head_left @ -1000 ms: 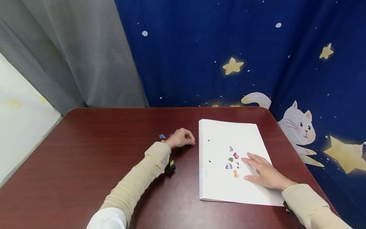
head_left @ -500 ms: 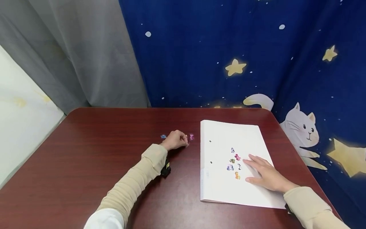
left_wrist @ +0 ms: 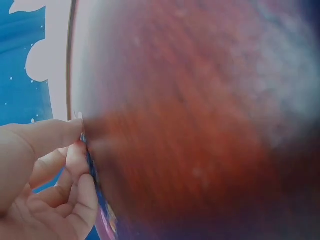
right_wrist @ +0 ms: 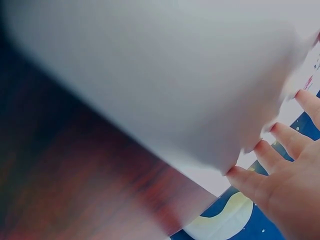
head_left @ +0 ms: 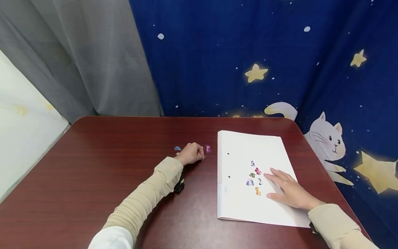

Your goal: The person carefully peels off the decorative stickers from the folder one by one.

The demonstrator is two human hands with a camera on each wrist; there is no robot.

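On white booklet (head_left: 264, 147), long axis receding; right hand (head_left: 289, 191) spread; left hand (head_left: 191, 153), grip unclear.

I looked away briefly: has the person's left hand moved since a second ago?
Yes, leftward: in the head view, the left hand now sits farther from the white folder, which has stayed put.

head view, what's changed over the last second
The left hand shifted slightly left over the dark red wooden table, and a small flat pink piece now shows to its right; whether the hand grips anything is unclear. The right hand and the small multicoloured pieces stayed in place on the white rectangular pad.
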